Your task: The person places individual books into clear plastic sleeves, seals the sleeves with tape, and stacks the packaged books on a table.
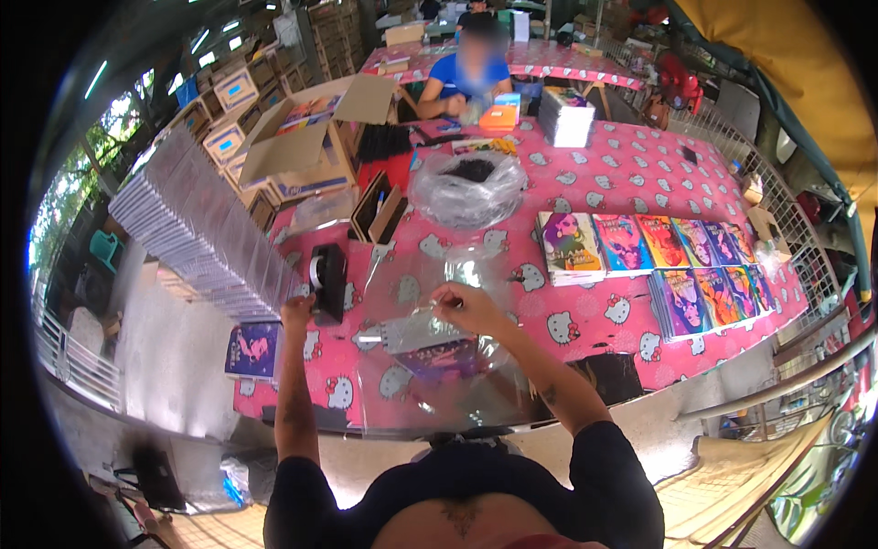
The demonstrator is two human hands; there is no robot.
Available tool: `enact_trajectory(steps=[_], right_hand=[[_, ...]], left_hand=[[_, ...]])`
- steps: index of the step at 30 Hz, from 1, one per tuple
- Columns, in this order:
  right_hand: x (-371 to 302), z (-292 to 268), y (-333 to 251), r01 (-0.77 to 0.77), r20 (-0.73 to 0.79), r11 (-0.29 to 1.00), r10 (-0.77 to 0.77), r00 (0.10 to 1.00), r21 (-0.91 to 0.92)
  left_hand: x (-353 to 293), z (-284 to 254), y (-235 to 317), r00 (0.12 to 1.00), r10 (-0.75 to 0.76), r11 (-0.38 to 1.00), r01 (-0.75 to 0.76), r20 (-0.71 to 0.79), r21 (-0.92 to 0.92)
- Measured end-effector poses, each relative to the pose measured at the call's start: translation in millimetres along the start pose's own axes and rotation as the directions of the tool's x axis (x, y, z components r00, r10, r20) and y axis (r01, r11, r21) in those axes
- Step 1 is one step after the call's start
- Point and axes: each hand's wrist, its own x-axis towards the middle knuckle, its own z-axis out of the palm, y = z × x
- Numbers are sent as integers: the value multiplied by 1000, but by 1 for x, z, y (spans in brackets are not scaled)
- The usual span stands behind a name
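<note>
My left hand (297, 313) is closed at the near left side of a black tape dispenser (330, 291); whatever its fingers pinch is too small to make out. Clear plastic film (393, 302) lies spread over the table in front of me. A stack of books with a purple cover (441, 359) sits on or under this film; which one is unclear through the glare. Above the books, my right hand (465, 307) has its fingers pinched on the film. By my left wrist lies another purple book (253, 350).
A tall leaning stack of plastic-wrapped books (197, 233) stands at the left. Colourful book piles (658, 247) cover the right side. A bundle of clear plastic (468, 188), an open carton (297, 151) and a white book stack (565, 119) stand farther back. A person in blue (468, 78) sits opposite.
</note>
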Motion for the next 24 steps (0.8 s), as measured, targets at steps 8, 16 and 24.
enact_trajectory(steps=[8, 16, 24], right_hand=[[-5, -5, -14, 28, 49, 1000, -28, 998, 0], [-1, -1, -16, 89, 57, 995, -92, 994, 44], [-7, 6, -17, -39, -34, 995, 42, 999, 95]], left_hand=[[-47, 25, -33, 975, -212, 741, 119, -61, -661], [-37, -27, 23, 974, 225, 708, -166, 3, 686], [-69, 4, -14, 968, -243, 774, 156, -60, -614]])
